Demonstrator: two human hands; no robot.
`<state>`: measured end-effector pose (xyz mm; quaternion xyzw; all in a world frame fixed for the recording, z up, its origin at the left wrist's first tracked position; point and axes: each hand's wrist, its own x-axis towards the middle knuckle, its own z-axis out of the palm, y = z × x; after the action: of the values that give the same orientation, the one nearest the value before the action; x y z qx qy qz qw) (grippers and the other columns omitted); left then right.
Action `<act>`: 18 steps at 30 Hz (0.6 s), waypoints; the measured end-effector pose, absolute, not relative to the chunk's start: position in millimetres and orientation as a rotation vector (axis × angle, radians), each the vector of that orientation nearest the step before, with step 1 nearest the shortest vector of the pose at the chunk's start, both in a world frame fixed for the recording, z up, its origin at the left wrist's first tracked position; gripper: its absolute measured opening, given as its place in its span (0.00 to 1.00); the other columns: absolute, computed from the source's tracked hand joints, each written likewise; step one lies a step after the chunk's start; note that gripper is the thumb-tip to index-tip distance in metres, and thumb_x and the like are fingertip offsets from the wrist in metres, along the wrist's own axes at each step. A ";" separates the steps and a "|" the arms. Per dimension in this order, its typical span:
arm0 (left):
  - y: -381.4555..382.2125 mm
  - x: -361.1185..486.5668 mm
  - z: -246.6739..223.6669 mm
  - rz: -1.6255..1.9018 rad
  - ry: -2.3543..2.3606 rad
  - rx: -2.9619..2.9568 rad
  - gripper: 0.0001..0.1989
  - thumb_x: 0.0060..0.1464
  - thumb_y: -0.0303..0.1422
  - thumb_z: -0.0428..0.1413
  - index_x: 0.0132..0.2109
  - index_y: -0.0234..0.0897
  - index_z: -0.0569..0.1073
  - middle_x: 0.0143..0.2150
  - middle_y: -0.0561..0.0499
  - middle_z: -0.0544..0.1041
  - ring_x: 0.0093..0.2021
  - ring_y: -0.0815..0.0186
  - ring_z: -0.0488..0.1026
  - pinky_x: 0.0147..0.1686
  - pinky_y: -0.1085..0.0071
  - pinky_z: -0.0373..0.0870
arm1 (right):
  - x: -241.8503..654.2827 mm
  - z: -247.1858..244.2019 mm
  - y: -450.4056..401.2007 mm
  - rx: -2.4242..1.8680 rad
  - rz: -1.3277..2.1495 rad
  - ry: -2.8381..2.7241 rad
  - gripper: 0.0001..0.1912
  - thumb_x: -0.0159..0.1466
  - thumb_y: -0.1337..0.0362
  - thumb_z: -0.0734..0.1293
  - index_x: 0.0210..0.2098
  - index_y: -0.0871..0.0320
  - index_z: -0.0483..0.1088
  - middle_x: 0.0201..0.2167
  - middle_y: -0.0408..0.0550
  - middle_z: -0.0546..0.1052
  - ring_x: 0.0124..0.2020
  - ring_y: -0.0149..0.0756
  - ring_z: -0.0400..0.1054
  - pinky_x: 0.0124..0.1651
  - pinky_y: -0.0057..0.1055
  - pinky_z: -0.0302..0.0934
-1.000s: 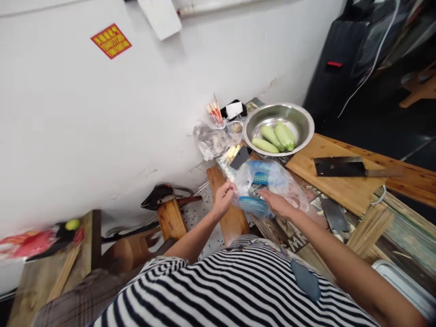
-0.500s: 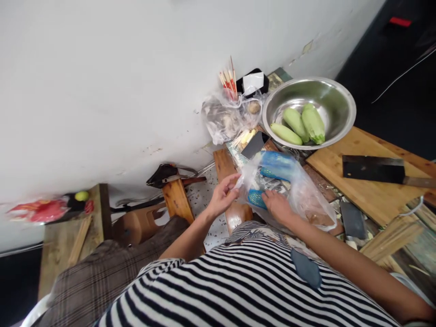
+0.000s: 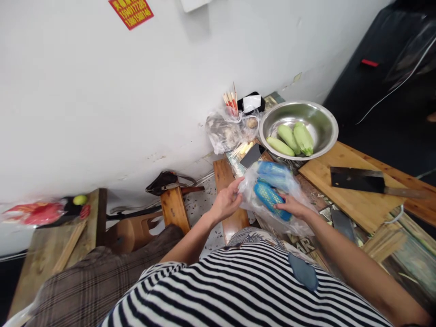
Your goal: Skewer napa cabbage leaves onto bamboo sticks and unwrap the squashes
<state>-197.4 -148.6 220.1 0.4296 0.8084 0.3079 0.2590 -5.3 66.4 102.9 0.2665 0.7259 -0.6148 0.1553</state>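
A clear plastic bag [image 3: 248, 197] lies at the table's near edge, with long rounded pieces in blue netting in it. My left hand [image 3: 227, 200] pinches the bag's left edge, fingers curled. My right hand [image 3: 293, 206] is closed on the near end of one blue-netted piece [image 3: 270, 200], at the bag's opening. Another blue-netted piece [image 3: 272, 170] lies just behind, under the plastic. What is inside the netting cannot be made out. Beyond the bag, a steel basin [image 3: 327, 136] holds pale green zucchini [image 3: 288, 136].
On the right a cleaver [image 3: 357, 180] rests on a wooden cutting board [image 3: 320, 168]. A phone [image 3: 252, 156], wooden skewers [image 3: 238, 150], a bag with a potato [image 3: 252, 122] and a cup of sticks [image 3: 230, 103] stand toward the wall. A wooden bench [image 3: 226, 181] is at left.
My right hand has closed on the blue-netted piece, which is raised and shows more fully. The bag has bunched up toward the left. The camera view has shifted.
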 end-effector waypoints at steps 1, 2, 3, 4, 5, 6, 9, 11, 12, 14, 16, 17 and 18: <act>-148.1 -195.0 218.8 0.817 2.227 1.164 0.29 0.59 0.32 0.49 0.67 0.34 0.62 0.41 0.46 0.79 0.39 0.61 0.77 0.44 0.64 0.74 | -0.6 113.1 71.7 0.779 -1.886 2.033 0.35 0.54 0.48 0.69 0.56 0.62 0.67 0.49 0.54 0.78 0.46 0.43 0.73 0.48 0.39 0.69; -147.1 -192.1 218.6 0.819 2.268 1.182 0.30 0.58 0.32 0.50 0.67 0.33 0.62 0.44 0.43 0.79 0.43 0.57 0.78 0.47 0.60 0.74 | 4.4 124.3 75.5 0.801 -1.998 1.998 0.38 0.52 0.47 0.69 0.57 0.61 0.65 0.51 0.54 0.77 0.47 0.44 0.73 0.49 0.39 0.69; -145.4 -188.5 220.1 0.844 2.314 1.218 0.30 0.56 0.32 0.51 0.66 0.32 0.63 0.49 0.39 0.78 0.49 0.54 0.76 0.52 0.56 0.72 | 9.7 136.1 77.8 0.824 -2.095 1.972 0.40 0.51 0.47 0.69 0.58 0.60 0.64 0.52 0.54 0.76 0.48 0.44 0.72 0.50 0.39 0.68; -143.0 -184.2 223.8 0.894 2.356 1.267 0.31 0.55 0.33 0.53 0.66 0.31 0.63 0.54 0.37 0.76 0.54 0.51 0.74 0.56 0.52 0.69 | 15.1 148.4 78.5 0.844 -2.177 1.949 0.41 0.50 0.46 0.70 0.58 0.59 0.64 0.52 0.54 0.76 0.48 0.44 0.72 0.51 0.39 0.67; -139.5 -179.2 229.8 0.969 2.389 1.315 0.32 0.55 0.34 0.55 0.65 0.31 0.63 0.58 0.35 0.73 0.59 0.49 0.70 0.60 0.50 0.65 | 20.6 160.8 77.8 0.859 -2.247 1.926 0.40 0.49 0.45 0.70 0.57 0.58 0.65 0.52 0.54 0.76 0.47 0.44 0.72 0.51 0.40 0.67; -135.0 -173.3 237.9 1.069 2.399 1.353 0.32 0.54 0.36 0.57 0.65 0.32 0.63 0.62 0.34 0.70 0.63 0.48 0.66 0.64 0.49 0.61 | 26.2 173.0 75.6 0.865 -2.306 1.902 0.40 0.49 0.44 0.70 0.56 0.58 0.66 0.50 0.54 0.77 0.46 0.44 0.73 0.50 0.41 0.67; -114.2 -151.2 267.3 1.436 2.176 1.299 0.37 0.55 0.42 0.60 0.68 0.36 0.58 0.67 0.36 0.64 0.66 0.50 0.62 0.65 0.50 0.59 | 42.3 206.0 61.1 0.845 -2.435 1.821 0.37 0.51 0.40 0.68 0.53 0.56 0.69 0.45 0.55 0.79 0.42 0.47 0.75 0.46 0.43 0.69; -95.1 -134.2 282.3 1.613 1.874 1.131 0.45 0.52 0.44 0.64 0.70 0.39 0.54 0.68 0.36 0.63 0.64 0.50 0.66 0.62 0.53 0.65 | 51.0 222.7 45.7 0.855 -2.524 1.732 0.36 0.50 0.39 0.68 0.50 0.55 0.71 0.43 0.55 0.79 0.40 0.48 0.75 0.44 0.44 0.70; -84.7 -125.8 286.6 1.656 1.742 1.025 0.47 0.49 0.45 0.66 0.70 0.40 0.54 0.67 0.37 0.64 0.62 0.51 0.68 0.59 0.55 0.68 | 54.4 229.1 37.2 0.891 -2.576 1.665 0.35 0.50 0.39 0.69 0.49 0.55 0.71 0.43 0.55 0.80 0.40 0.49 0.75 0.43 0.44 0.70; -64.7 -111.3 288.9 1.692 1.559 0.769 0.46 0.46 0.43 0.68 0.68 0.40 0.59 0.61 0.40 0.70 0.55 0.54 0.73 0.53 0.60 0.73 | 59.7 237.9 20.8 1.001 -2.672 1.546 0.32 0.51 0.41 0.71 0.48 0.54 0.72 0.43 0.53 0.80 0.41 0.49 0.75 0.43 0.43 0.71; -48.4 -102.2 285.9 1.725 1.443 0.476 0.42 0.44 0.41 0.68 0.64 0.39 0.64 0.52 0.45 0.75 0.46 0.60 0.76 0.45 0.65 0.75 | 64.3 241.3 7.7 1.077 -2.756 1.485 0.33 0.53 0.41 0.72 0.51 0.54 0.70 0.45 0.53 0.79 0.43 0.49 0.75 0.45 0.43 0.71; -42.5 -99.9 283.8 1.759 1.396 0.339 0.41 0.44 0.40 0.68 0.64 0.39 0.64 0.47 0.47 0.76 0.41 0.63 0.75 0.41 0.67 0.75 | 66.6 241.0 2.9 1.074 -2.768 1.494 0.36 0.53 0.41 0.73 0.54 0.53 0.68 0.48 0.53 0.78 0.45 0.49 0.74 0.45 0.44 0.71; -38.2 -98.7 282.0 1.795 1.356 0.233 0.41 0.43 0.38 0.68 0.64 0.39 0.64 0.43 0.49 0.76 0.36 0.66 0.74 0.37 0.69 0.75 | 68.7 239.4 -0.7 1.083 -2.749 1.537 0.39 0.52 0.41 0.74 0.58 0.52 0.65 0.50 0.54 0.77 0.45 0.49 0.74 0.46 0.45 0.71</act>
<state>-98.7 -38.2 282.0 0.0931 0.5425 0.7181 0.4258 68.7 -0.7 239.4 0.3237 0.4593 -0.8218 -0.0943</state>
